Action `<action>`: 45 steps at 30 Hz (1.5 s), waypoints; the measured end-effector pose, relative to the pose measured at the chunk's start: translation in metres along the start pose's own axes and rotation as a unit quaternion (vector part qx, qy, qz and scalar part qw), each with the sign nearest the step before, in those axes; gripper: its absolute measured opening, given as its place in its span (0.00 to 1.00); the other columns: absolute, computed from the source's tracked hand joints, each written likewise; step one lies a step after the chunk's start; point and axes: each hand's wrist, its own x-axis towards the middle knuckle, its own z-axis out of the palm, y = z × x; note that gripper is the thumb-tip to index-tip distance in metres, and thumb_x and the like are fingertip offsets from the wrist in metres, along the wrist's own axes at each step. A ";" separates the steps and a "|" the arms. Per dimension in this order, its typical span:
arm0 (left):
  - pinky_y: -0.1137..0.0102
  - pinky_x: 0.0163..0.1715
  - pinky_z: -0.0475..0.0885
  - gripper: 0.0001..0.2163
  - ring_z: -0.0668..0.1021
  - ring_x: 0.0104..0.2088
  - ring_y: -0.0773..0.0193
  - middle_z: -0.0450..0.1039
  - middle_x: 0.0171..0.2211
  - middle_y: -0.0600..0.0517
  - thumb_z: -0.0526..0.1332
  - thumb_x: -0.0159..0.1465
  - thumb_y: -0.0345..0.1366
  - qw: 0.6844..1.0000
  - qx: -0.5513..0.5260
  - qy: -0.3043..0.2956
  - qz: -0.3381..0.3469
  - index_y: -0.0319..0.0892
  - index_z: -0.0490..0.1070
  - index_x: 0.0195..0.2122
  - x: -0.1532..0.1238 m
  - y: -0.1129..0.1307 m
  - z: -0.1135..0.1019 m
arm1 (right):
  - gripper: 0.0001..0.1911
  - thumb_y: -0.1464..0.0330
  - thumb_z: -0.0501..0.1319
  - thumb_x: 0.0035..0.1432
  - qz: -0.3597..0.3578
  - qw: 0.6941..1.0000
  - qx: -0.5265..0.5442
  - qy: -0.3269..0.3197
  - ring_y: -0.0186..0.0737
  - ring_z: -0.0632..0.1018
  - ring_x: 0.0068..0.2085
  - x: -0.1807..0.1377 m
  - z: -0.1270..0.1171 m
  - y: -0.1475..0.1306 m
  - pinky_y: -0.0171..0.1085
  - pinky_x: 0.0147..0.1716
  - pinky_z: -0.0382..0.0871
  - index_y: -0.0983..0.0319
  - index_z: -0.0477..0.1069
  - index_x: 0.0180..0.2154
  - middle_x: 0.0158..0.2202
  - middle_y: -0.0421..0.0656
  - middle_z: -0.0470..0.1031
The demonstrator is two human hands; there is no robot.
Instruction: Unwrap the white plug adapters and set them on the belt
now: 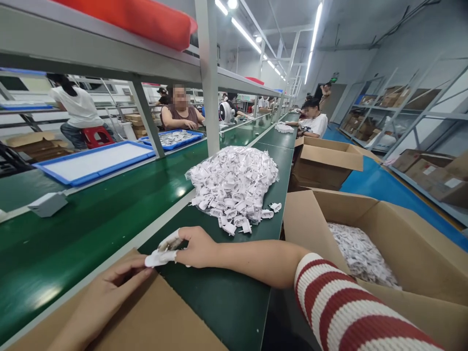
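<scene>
My left hand (pixel 122 280) pinches one end of a small white plastic plug piece (pixel 155 259) between thumb and fingertips. From the other side, my right hand (pixel 195 246) grips the same piece, with white covers on its thumb and fingers; part of the piece is hidden by them. Both hands are over the edge of a brown cardboard sheet (pixel 157 312) on the green bench. Just beyond my right hand lies a heap of white plug pieces (pixel 234 185) in a clear plastic bag, with several spilled out at its near side.
An open carton (pixel 398 219) with white pieces stands at the right, another carton (pixel 325 156) behind it. A green conveyor belt (pixel 109 219) runs along the left, with a grey-white block (pixel 48 204) and a blue-rimmed tray (pixel 98 161) beyond. A post (pixel 208 78) rises behind the heap. Co-workers sit farther off.
</scene>
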 end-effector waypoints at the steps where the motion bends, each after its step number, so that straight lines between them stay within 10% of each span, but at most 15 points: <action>1: 0.65 0.52 0.79 0.24 0.82 0.53 0.46 0.82 0.52 0.46 0.74 0.53 0.61 1.000 -0.005 -0.001 0.000 0.50 0.86 0.42 0.000 -0.001 0.000 | 0.16 0.66 0.77 0.52 -0.006 1.000 0.001 -0.002 0.38 0.83 0.39 0.000 0.000 0.000 0.33 0.38 0.78 0.57 0.86 0.45 0.43 0.42 0.85; 24: 0.68 0.47 0.79 0.23 0.84 0.48 0.50 0.83 0.49 0.47 0.72 0.54 0.63 1.000 0.015 -0.009 0.002 0.52 0.87 0.40 -0.005 0.007 0.001 | 0.17 0.65 0.78 0.49 0.046 0.998 0.030 -0.003 0.37 0.81 0.35 -0.001 0.002 -0.004 0.27 0.25 0.71 0.58 0.87 0.43 0.39 0.42 0.85; 45: 0.67 0.45 0.81 0.26 0.84 0.45 0.47 0.85 0.43 0.48 0.74 0.41 0.66 0.998 0.037 0.044 -0.018 0.54 0.88 0.33 -0.001 0.017 0.006 | 0.20 0.74 0.72 0.50 -0.016 1.000 0.004 -0.002 0.38 0.82 0.38 0.003 0.001 0.012 0.33 0.38 0.76 0.56 0.86 0.46 0.40 0.40 0.85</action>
